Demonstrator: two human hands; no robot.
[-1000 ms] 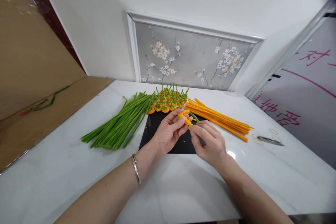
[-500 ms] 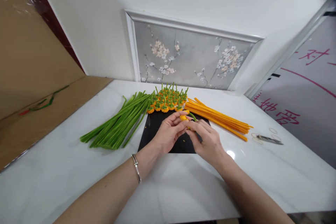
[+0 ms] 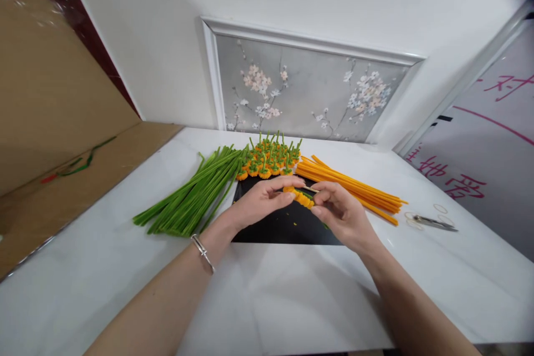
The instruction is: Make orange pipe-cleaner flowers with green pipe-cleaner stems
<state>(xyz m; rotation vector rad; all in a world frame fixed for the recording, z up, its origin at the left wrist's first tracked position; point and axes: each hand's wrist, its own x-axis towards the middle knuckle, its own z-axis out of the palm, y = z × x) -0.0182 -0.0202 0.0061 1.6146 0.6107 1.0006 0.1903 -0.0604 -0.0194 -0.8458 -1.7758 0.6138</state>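
Note:
Between my hands is an orange chenille-stem piece (image 3: 301, 198) bent into a row of small ridges. My left hand (image 3: 267, 194) pinches its left end between thumb and fingers. At its other end, my right hand (image 3: 337, 207) has closed thumb and fingertips. A bit of green stem (image 3: 307, 194) shows behind the orange ridges, and a thin pale rod-like edge runs above it between the fingertips; I cannot tell what it is. Both hands are above a black mat (image 3: 271, 228). Just beyond them stand several small orange pumpkin-like pieces (image 3: 264, 171) with green stems upright.
A bundle of green chenille stems (image 3: 187, 194) lies to the left, and orange chenille stems (image 3: 354, 183) lie to the right. Scissors (image 3: 436, 223) and rubber bands (image 3: 440, 208) rest on the white table (image 3: 292, 295) further right. Cardboard (image 3: 75, 172) borders the left; a panelled wall stands behind.
My hands have moved slightly apart. The orange piece, bunched up and mostly covered before, now shows as a ridged strip between them. The view has shifted a little.

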